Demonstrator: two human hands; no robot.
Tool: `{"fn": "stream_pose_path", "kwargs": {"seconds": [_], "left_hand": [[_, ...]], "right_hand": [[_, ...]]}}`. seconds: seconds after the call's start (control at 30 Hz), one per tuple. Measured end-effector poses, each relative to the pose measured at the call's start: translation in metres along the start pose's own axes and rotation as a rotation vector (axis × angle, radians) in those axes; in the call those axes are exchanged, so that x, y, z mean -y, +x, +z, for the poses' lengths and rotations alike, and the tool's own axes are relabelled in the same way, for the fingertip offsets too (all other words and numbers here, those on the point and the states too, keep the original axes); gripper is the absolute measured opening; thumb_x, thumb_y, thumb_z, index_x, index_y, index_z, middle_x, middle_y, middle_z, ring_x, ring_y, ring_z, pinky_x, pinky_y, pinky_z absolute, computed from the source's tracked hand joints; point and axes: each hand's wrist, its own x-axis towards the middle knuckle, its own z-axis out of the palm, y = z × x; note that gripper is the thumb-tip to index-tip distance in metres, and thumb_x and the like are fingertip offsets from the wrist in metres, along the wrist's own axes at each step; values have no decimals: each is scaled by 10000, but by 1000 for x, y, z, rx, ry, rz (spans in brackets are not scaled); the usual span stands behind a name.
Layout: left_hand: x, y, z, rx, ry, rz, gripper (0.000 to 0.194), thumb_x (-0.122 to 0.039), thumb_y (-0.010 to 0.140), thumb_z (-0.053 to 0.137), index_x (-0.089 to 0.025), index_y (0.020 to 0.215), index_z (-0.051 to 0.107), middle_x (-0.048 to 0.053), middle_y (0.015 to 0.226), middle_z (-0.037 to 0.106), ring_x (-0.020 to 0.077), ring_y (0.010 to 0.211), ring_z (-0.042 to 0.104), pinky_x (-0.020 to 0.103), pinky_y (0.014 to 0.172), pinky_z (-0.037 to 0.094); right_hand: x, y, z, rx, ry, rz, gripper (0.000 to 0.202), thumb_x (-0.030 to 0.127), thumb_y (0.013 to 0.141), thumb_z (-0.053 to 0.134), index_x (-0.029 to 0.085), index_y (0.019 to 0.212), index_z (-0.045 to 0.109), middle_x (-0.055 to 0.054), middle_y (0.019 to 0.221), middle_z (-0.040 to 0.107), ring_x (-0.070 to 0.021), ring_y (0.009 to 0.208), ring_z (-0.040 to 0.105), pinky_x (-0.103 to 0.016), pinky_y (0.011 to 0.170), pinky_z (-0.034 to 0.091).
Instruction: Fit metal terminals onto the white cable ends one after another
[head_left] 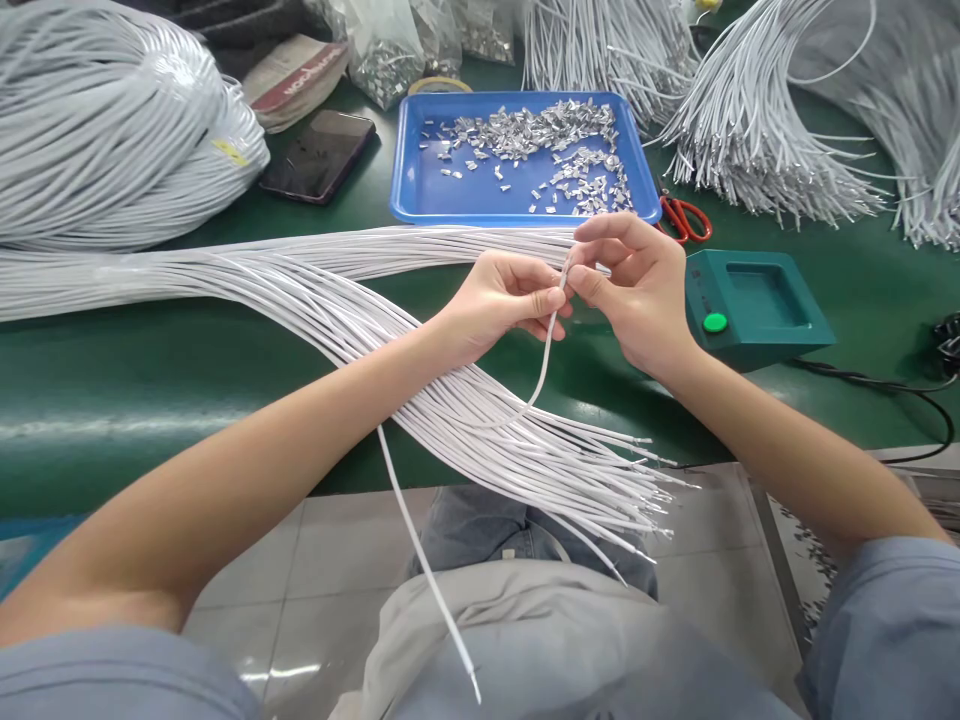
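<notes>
Between thumb and fingers, my left hand [504, 300] pinches a white cable [546, 355] close to its upper end. My right hand [634, 285] meets it there, thumb and forefinger closed at the cable's tip; whatever small piece they hold is hidden by the fingers. Below my left wrist a fanned bundle of white cables [450, 410] crosses the table edge, its bare metal ends pointing right. One loose cable [424, 560] hangs down toward my lap. Just beyond my hands, a blue tray [442, 205] contains many small metal pieces [525, 130].
A green device with a bright button [715, 323] stands right of my hands, near red-handled scissors [688, 220]. A phone [319, 155] and a large cable coil [112, 130] lie left. More cable bundles [757, 120] and bags of metal parts [382, 50] sit behind.
</notes>
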Motion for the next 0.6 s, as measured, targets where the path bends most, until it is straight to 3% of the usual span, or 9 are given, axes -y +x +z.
{"fn": "stream_pose_path", "kwargs": {"seconds": [0.27, 0.37, 0.6], "left_hand": [[1, 0, 1, -93, 53, 24, 440, -500, 585, 865, -131, 727, 670, 14, 678, 680, 142, 598, 697, 192, 500, 550], [1, -1, 2, -112, 66, 25, 404, -463, 620, 857, -124, 739, 674, 10, 655, 668, 137, 597, 697, 193, 513, 555], [1, -1, 2, -91, 0, 17, 469, -493, 536, 890, -117, 714, 673, 12, 639, 669, 120, 556, 669, 194, 504, 545]], "right_hand": [[1, -3, 2, -37, -6, -47, 97, 338, 856, 635, 287, 937, 623, -15, 848, 663, -170, 811, 648, -303, 603, 542], [4, -4, 2, -33, -21, -68, 125, 293, 827, 659, 284, 946, 623, -5, 830, 651, -162, 804, 634, -300, 615, 537], [5, -3, 3, -69, -117, -75, 149, 265, 802, 654, 269, 943, 605, -1, 791, 597, -152, 757, 586, -300, 595, 485]]}}
